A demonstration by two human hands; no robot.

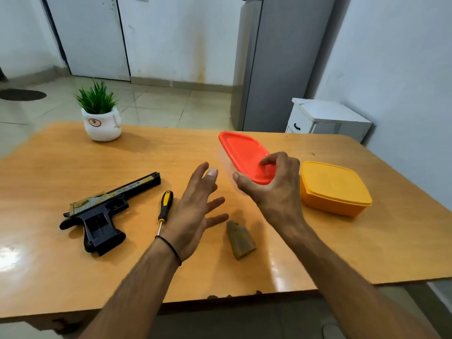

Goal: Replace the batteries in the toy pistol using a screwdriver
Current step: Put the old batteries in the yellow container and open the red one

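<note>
The black and gold toy pistol [102,211] lies on its side at the left of the wooden table [61,165], its grip open and uncovered. A yellow-and-black screwdriver [165,207] rests just right of it, tip toward me. The brown grip cover [241,239] lies loose near the table's front. My left hand [195,211] hovers open above the table between screwdriver and cover, fingers spread. My right hand [271,183] grips the near edge of a red container lid [244,155], which is tilted up. Whatever sits under the lid is hidden.
A yellow lidded box [335,189] stands at the right of the table, close to my right hand. A small potted plant in a white pot [101,118] sits at the far left. Beyond the table are a grey fridge [281,62] and a white cabinet [327,118].
</note>
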